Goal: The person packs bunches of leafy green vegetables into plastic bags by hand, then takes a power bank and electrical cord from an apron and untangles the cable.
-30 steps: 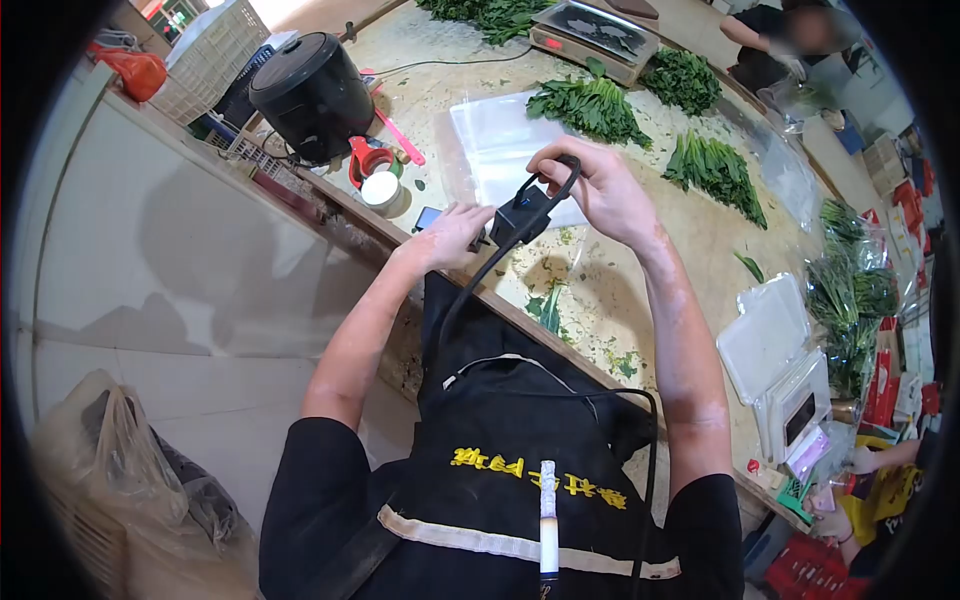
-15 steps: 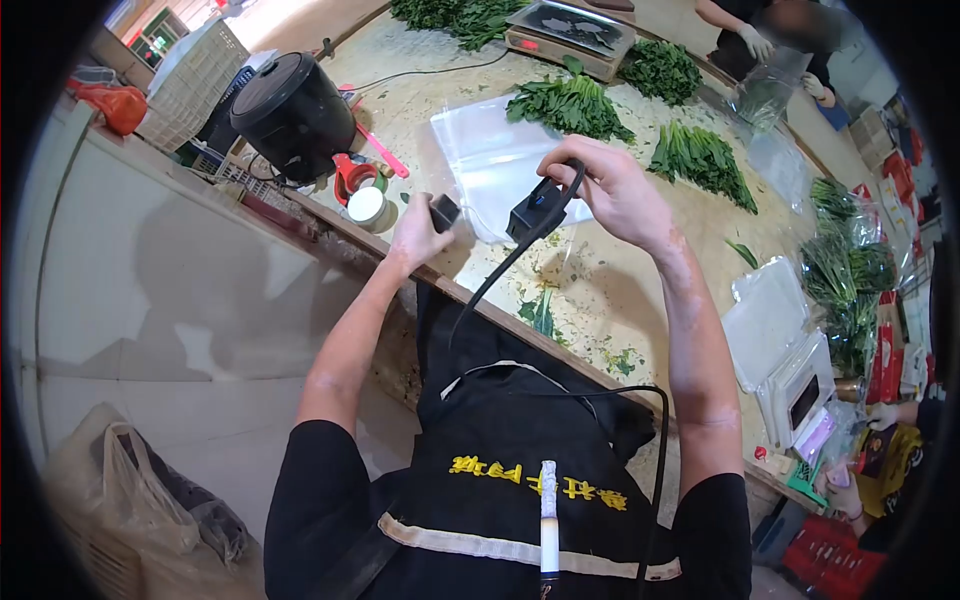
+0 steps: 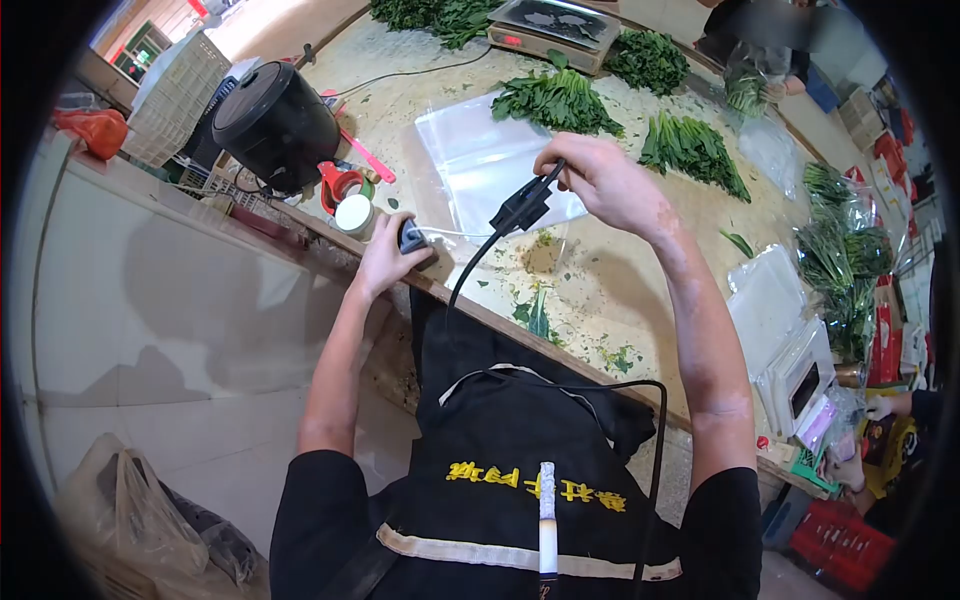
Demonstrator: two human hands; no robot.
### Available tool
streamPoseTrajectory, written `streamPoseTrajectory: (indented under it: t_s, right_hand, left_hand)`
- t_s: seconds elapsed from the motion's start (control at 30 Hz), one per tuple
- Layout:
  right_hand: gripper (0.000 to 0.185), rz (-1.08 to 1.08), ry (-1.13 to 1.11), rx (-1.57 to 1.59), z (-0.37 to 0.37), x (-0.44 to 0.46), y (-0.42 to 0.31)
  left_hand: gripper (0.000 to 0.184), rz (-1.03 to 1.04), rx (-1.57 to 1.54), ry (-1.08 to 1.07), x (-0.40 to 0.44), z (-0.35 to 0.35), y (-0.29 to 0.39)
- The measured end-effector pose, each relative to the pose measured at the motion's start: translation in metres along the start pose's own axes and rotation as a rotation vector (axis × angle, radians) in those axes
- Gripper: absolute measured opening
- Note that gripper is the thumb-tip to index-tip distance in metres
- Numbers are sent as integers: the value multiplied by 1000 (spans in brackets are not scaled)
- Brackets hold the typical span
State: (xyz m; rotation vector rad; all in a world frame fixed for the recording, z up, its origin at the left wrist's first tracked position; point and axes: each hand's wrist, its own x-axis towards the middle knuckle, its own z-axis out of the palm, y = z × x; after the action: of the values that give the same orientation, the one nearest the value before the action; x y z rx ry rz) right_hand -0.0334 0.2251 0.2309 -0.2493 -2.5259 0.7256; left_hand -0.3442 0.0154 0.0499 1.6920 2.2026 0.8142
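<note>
My left hand (image 3: pixel 383 258) is closed around a small dark block (image 3: pixel 414 242) just above the table's near edge. A thin white cord (image 3: pixel 455 233) runs from this block toward the black device. My right hand (image 3: pixel 607 190), raised over the table, pinches a black cable (image 3: pixel 475 262). A small black box-like device (image 3: pixel 520 207) hangs on that cable just below my fingers. The cable curves down toward my black apron (image 3: pixel 520 420). Under the device lie clear plastic bags (image 3: pixel 470 160). A white-lidded jar (image 3: pixel 354 214) stands right beside my left hand.
Bundles of leafy greens (image 3: pixel 690 155) lie beyond my right hand, near a scale (image 3: pixel 555 35). A black round bin (image 3: pixel 277 125), red tape dispenser (image 3: pixel 340 188) and pink-handled tool (image 3: pixel 367 155) stand left. A co-worker (image 3: pixel 760 45) handles bagged greens. A lit cigarette (image 3: pixel 547 520) juts into view below.
My left hand has moved left and down with the block, which has turned so the white cord shows. The black device in my right hand has rotated. The view has shifted slightly.
</note>
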Motion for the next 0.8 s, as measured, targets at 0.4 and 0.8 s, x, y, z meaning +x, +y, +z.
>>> streamPoseTrajectory:
  t_s: [0.4,0.8]
  right_hand:
    - [13,-77,-90,-21,8,25,-13]
    - [11,-123,106,113,29,68,-16]
  left_hand:
    - [53,-347,353,293,30,16,22]
    - [65,-271,297,-71,3,-20,38]
